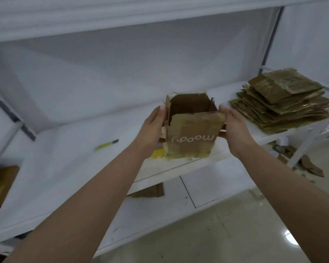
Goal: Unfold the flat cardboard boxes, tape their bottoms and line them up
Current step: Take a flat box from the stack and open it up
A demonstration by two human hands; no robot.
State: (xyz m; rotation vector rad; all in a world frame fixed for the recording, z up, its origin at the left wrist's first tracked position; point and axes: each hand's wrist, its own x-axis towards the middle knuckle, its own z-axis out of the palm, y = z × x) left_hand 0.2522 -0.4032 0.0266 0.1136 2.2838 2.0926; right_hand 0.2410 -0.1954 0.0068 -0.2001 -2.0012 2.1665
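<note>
hands point(194, 128) flat on opposite sides, unfolded box point(193, 135) held between

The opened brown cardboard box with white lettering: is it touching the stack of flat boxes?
Apart. The head view shows the right hand between the box and the stack.

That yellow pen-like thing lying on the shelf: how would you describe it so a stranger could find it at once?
Start at the long white shelf. Left of the opened cardboard box held between the left hand and right hand, a slim yellow stick with a dark tip lies alone. Everything else nearby is brown cardboard, like the stack of flat boxes at the right; its exact kind is too blurred to tell.
</note>
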